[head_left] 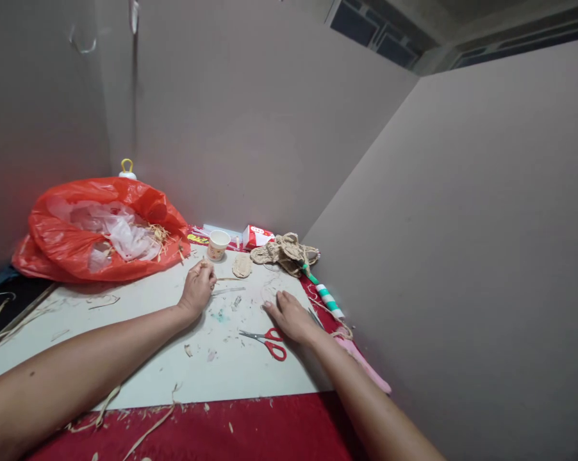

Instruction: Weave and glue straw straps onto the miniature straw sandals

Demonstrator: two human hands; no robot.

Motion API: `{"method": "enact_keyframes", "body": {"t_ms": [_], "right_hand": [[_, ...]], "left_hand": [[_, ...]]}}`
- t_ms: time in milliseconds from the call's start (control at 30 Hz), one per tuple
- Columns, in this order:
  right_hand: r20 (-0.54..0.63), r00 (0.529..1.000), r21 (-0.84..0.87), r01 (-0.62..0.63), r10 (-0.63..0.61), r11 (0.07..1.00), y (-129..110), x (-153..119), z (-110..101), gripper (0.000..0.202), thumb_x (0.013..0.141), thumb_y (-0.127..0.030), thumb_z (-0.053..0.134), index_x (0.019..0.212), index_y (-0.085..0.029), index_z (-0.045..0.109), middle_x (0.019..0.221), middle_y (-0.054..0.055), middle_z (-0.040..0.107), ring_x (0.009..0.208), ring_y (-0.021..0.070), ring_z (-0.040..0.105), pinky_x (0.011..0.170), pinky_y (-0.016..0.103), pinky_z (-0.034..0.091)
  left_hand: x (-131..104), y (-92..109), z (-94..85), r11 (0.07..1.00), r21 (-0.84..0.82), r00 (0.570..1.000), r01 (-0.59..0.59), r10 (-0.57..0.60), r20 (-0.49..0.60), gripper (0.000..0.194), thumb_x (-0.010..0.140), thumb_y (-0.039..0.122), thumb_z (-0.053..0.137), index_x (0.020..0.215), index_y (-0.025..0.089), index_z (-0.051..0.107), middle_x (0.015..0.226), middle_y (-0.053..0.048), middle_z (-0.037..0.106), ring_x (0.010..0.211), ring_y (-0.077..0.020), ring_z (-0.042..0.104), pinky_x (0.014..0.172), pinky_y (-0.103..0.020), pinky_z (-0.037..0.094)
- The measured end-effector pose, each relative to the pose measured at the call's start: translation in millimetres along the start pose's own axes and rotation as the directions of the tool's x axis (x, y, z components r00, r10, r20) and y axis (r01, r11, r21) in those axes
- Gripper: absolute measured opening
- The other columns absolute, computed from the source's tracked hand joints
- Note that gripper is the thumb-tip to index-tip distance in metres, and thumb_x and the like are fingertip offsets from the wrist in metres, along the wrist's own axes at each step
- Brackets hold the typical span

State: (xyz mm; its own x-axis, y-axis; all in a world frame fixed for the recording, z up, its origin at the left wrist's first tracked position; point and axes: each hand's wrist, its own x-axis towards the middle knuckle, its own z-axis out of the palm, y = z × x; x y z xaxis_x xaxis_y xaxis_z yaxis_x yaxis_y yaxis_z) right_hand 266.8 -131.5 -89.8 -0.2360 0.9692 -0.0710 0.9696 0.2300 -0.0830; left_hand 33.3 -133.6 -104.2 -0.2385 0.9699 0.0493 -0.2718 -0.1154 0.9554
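My left hand (198,289) is closed over the white board (164,365), pinching a pale dried-fibre strip (229,279) whose end sticks out to the right. My right hand (291,317) lies palm down on the board, fingers stretched, with a thin loop of thread by the fingertips. Beside its wrist lie red-handled scissors (270,342), blades pointing left. A small oval woven piece (241,266) sits beyond the hands, near a paper cup (218,245). Several braided woven pieces (286,253) are heaped at the back right.
A red plastic bag (101,192) with white plastic and fibre scraps fills the back left. A red and white box (258,237) stands against the wall. A green-and-white striped roll (328,299) and a pink cloth (366,368) line the right edge. Red cloth (250,429) covers the front.
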Motion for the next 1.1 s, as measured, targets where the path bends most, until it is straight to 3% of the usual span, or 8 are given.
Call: {"method": "enact_keyframes", "body": {"t_ms": [100,167,267,400,567,733,933,1100], "right_hand": [[0.063,0.993,0.050,0.095,-0.098,0.994,-28,-7,9,0.076,0.094,-0.052,0.036,0.144,0.004,0.030,0.151,0.026,0.025,0.142,0.0335,0.021,0.114,0.046,0.020],[0.100,0.968,0.102,0.221,-0.231,0.970,-52,-22,7,0.079,0.092,-0.059,0.036,0.147,-0.002,0.027,0.154,0.021,0.021,0.143,0.0296,0.017,0.115,0.041,0.018],[0.128,0.896,0.182,0.399,-0.424,0.899,-81,-48,0,0.076,0.091,-0.059,0.041,0.147,-0.009,0.031,0.155,0.016,0.023,0.143,0.0261,0.020,0.116,0.038,0.018],[-0.034,0.777,0.326,0.603,-0.629,0.728,-80,-62,-5,0.051,0.094,-0.044,0.046,0.137,-0.016,0.049,0.143,0.014,0.047,0.133,0.0243,0.041,0.110,0.039,0.033],[-0.279,0.894,0.317,0.431,-0.351,0.845,-20,-28,-7,0.036,0.094,-0.033,0.042,0.121,-0.017,0.062,0.120,0.014,0.065,0.111,0.0257,0.059,0.097,0.043,0.045],[-0.262,0.941,0.281,0.286,-0.214,0.916,31,24,-13,0.035,0.087,-0.025,0.052,0.119,-0.016,0.063,0.107,0.014,0.066,0.080,0.0240,0.065,0.079,0.043,0.052],[-0.068,0.934,0.242,0.356,-0.350,0.903,20,57,-3,0.028,0.087,-0.029,0.063,0.113,-0.018,0.061,0.101,0.005,0.064,0.080,0.0164,0.063,0.075,0.035,0.052],[-0.017,0.958,0.238,0.282,-0.286,0.930,32,75,-20,0.018,0.093,-0.031,0.057,0.098,-0.014,0.062,0.092,0.003,0.065,0.075,0.0144,0.064,0.068,0.032,0.054]], "left_hand": [[10,-1,-3.9,0.998,0.014,0.998,0.061,-0.060,-0.020,0.035,0.090,0.033,0.056,0.120,0.016,0.055,0.119,-0.009,0.058,0.100,-0.0217,0.061,0.083,-0.042,0.053],[13,-2,-4.5,0.996,0.019,0.996,0.081,-0.081,-0.028,0.036,0.090,0.032,0.057,0.122,0.016,0.054,0.121,-0.010,0.058,0.101,-0.0223,0.060,0.084,-0.043,0.052],[13,-4,-3.4,0.997,0.024,0.997,0.074,-0.074,-0.035,0.023,0.092,0.032,0.051,0.101,0.013,0.059,0.088,-0.004,0.063,0.070,-0.0131,0.061,0.062,-0.028,0.052],[9,-4,-1.5,0.999,0.033,0.999,0.028,-0.027,-0.024,0.025,0.089,0.032,0.043,0.067,0.019,0.043,0.047,0.009,0.039,0.037,-0.0057,0.034,0.038,-0.017,0.028],[6,-6,-1.2,0.998,0.070,1.000,-0.002,0.002,0.005,0.025,0.082,0.037,0.046,0.065,0.022,0.037,0.045,0.010,0.038,0.035,-0.0056,0.032,0.037,-0.017,0.025],[8,-9,-2.5,0.991,0.125,0.999,-0.040,0.039,0.014,0.024,0.081,0.035,0.047,0.062,0.021,0.040,0.045,0.009,0.041,0.035,-0.0064,0.035,0.038,-0.018,0.027],[9,-13,-4.2,0.984,0.161,0.996,-0.076,0.068,0.054,0.017,0.082,0.033,0.047,0.071,0.020,0.050,0.046,0.009,0.043,0.036,-0.0075,0.037,0.041,-0.020,0.030],[8,-12,-3.3,0.980,0.185,0.995,-0.073,0.058,0.086,0.017,0.081,0.034,0.050,0.070,0.020,0.050,0.046,0.009,0.044,0.037,-0.0083,0.038,0.042,-0.021,0.031]]}}
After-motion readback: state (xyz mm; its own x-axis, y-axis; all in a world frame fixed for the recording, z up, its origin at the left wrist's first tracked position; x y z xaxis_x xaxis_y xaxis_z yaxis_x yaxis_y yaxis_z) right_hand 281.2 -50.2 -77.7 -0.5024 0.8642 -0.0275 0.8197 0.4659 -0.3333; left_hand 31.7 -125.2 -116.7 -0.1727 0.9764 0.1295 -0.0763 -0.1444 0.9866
